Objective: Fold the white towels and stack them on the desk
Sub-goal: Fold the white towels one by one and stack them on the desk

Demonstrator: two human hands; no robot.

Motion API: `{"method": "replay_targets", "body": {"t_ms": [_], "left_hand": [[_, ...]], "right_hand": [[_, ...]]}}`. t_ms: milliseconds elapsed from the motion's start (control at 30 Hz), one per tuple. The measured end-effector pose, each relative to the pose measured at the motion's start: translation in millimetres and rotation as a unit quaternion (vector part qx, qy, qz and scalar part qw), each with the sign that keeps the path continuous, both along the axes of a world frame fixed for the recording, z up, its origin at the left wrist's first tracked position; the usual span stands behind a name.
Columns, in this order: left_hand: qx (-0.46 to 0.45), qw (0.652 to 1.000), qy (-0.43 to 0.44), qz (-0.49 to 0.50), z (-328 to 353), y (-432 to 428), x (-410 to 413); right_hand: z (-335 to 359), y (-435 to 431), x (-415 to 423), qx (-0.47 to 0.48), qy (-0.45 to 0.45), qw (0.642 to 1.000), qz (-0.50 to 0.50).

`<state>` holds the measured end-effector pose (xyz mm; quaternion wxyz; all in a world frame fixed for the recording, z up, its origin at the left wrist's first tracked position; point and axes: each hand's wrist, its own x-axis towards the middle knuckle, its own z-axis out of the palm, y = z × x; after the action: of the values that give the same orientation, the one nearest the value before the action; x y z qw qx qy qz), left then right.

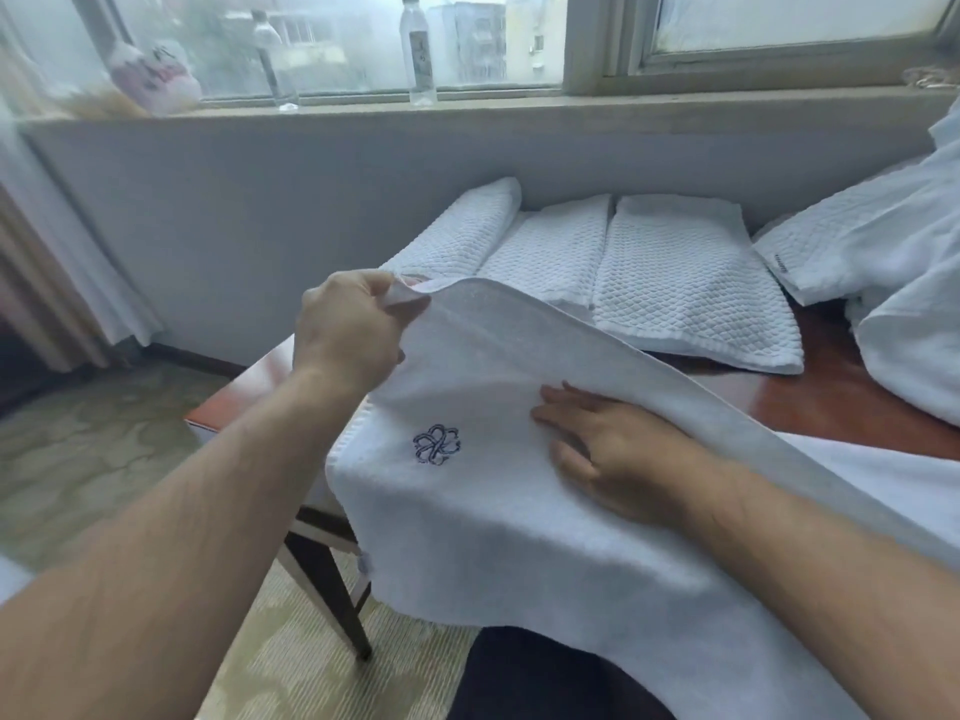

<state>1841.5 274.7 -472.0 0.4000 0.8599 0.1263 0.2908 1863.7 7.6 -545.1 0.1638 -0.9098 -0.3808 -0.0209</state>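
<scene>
The left hand [353,330] was lifted above the tabletop [841,402] and pinched the edge of a white towel [493,537] between the thumb and the curled fingers. From this grip the raised edge of the towel ran as a long band down to the right, across the right forearm. The right hand [608,439] lay flat on the lower layer of the same towel, palm down, with the fingers straight and close to each other, just under the raised part. The towel covered the near left corner of the reddish-brown tabletop and its near part hung over the edge toward the person. A dark blue embroidered emblem [437,444] was on the towel, between the two hands and a little lower than the left one.

Behind the towel, at the back of the tabletop and against the grey wall [260,210], lay three folded towels [675,283] with a waffle pattern, side by side and touching; the left one leaned up a little. On the right side was a pile of unfolded white towels [893,262], near the folded ones.

Above the wall was a window sill [519,103] with two clear bottles [420,49] standing upright. One dark table leg [332,589] stood on a pale patterned floor [104,459].
</scene>
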Motion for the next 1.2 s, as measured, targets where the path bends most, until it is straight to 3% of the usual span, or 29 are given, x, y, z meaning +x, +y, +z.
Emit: {"method": "replay_targets", "body": {"t_ms": [100,233,300,400,467,567,633,700,767,933,1067,1133,1200], "left_hand": [[-0.199,0.975,0.027,-0.095,-29,0,-4],[-0.366,0.917,0.010,-0.157,-67,8,-6],[-0.431,0.886,-0.043,-0.168,-73,13,-6],[-0.481,0.850,-0.105,-0.187,-73,16,-9],[-0.501,0.837,-0.113,-0.189,-71,17,-13],[-0.517,0.841,-0.048,-0.154,-68,17,-13],[-0.480,0.868,0.017,-0.128,-62,18,-11],[-0.348,0.926,0.091,-0.117,-56,21,-10],[-0.210,0.960,0.140,-0.118,-52,25,-10],[0.056,0.970,0.220,-0.087,-43,27,-11],[0.214,0.955,0.198,-0.050,-57,11,-23],[0.268,0.956,0.115,-0.033,-66,-1,-33],[0.271,0.958,0.046,-0.076,-76,-10,-43]], "right_hand": [[7,3,-7,-0.011,-0.128,0.991,0.045],[14,4,-20,0.016,-0.360,0.926,0.109],[13,3,-24,0.023,-0.390,0.920,0.030],[11,0,-23,0.027,-0.361,0.930,-0.071],[10,1,-23,0.008,-0.378,0.925,-0.034],[10,1,-24,-0.015,-0.400,0.916,0.015],[12,2,-25,-0.039,-0.396,0.917,0.018],[13,4,-27,-0.058,-0.383,0.922,0.022],[16,4,-28,-0.055,-0.357,0.932,0.046],[15,8,-32,-0.056,-0.301,0.952,0.024],[5,11,-43,-0.052,-0.192,0.974,-0.109],[1,10,-49,-0.033,-0.177,0.975,-0.132],[-3,7,-53,0.034,-0.189,0.972,-0.133]]}}
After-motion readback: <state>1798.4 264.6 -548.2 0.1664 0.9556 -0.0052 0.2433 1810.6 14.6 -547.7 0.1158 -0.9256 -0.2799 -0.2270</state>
